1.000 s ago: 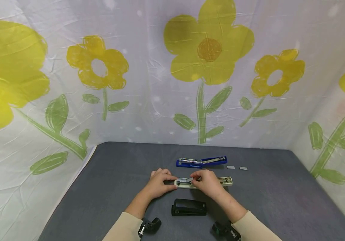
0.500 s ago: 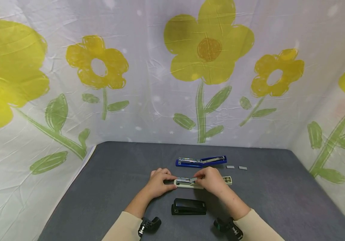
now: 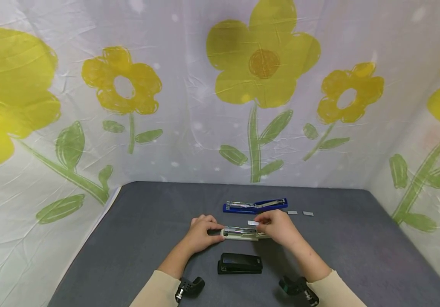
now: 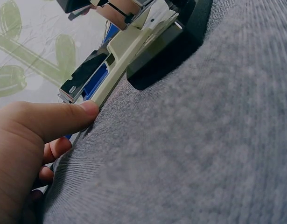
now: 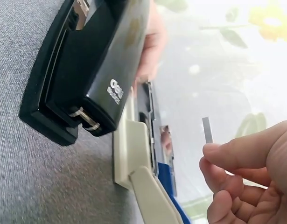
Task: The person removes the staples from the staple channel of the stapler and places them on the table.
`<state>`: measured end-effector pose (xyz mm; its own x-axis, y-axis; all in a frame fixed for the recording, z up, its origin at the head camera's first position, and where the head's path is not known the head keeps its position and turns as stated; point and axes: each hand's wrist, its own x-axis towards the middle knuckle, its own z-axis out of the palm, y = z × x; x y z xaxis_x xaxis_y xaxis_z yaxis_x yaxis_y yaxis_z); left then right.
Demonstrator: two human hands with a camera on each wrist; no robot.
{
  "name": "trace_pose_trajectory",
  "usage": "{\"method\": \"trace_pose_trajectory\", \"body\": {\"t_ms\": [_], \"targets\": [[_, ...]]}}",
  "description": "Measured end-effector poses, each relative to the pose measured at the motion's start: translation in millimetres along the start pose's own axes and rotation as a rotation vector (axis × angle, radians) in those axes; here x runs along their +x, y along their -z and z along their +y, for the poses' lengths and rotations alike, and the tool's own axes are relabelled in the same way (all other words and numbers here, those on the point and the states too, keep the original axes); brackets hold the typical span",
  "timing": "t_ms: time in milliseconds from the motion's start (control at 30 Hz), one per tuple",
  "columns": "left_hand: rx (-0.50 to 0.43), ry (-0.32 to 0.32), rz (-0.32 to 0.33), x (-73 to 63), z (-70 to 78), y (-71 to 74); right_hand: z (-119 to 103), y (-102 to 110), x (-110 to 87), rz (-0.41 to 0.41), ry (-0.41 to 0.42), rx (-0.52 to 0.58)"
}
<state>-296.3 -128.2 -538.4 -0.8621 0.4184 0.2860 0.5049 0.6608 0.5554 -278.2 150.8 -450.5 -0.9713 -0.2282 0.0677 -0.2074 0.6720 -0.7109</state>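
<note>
A cream stapler (image 3: 239,234) lies opened out flat, its metal staple channel uncovered. My left hand (image 3: 203,232) grips its left end between thumb and fingers; in the left wrist view the thumb (image 4: 89,108) lies along the edge of the cream base (image 4: 108,86). Between thumb and forefinger, my right hand (image 3: 281,230) pinches a short strip of staples (image 3: 253,223), which sticks out to the left just above the channel. The right wrist view has this strip (image 5: 207,129) standing up from the fingertips. That hand hides the stapler's right part in the head view.
Nearer me stands a closed black stapler (image 3: 240,263). Behind the cream one lies an opened blue stapler (image 3: 255,206), with two staple strips, a left one (image 3: 292,212) and a right one (image 3: 308,213), beside it. A flower-printed curtain (image 3: 189,140) hangs behind the grey tabletop (image 3: 158,204).
My right hand has drawn back to the right, and the staple strip has come up away from the cream stapler's channel. The left hand keeps its hold in the same place.
</note>
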Motion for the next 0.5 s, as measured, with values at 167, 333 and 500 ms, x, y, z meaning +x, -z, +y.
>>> {"method": "trace_pose_trajectory", "body": {"t_ms": [167, 333, 500], "targets": [[0.0, 0.0, 0.0, -0.5, 1.2, 0.5, 3, 10, -6.0, 0.001, 0.013, -0.005], [0.002, -0.012, 0.007, -0.7, 1.2, 0.9, 2, 23, -13.3, -0.003, 0.008, -0.006], [0.002, -0.008, 0.004, -0.7, 1.9, 0.7, 3, 36, -21.7, -0.007, -0.007, -0.023]]}}
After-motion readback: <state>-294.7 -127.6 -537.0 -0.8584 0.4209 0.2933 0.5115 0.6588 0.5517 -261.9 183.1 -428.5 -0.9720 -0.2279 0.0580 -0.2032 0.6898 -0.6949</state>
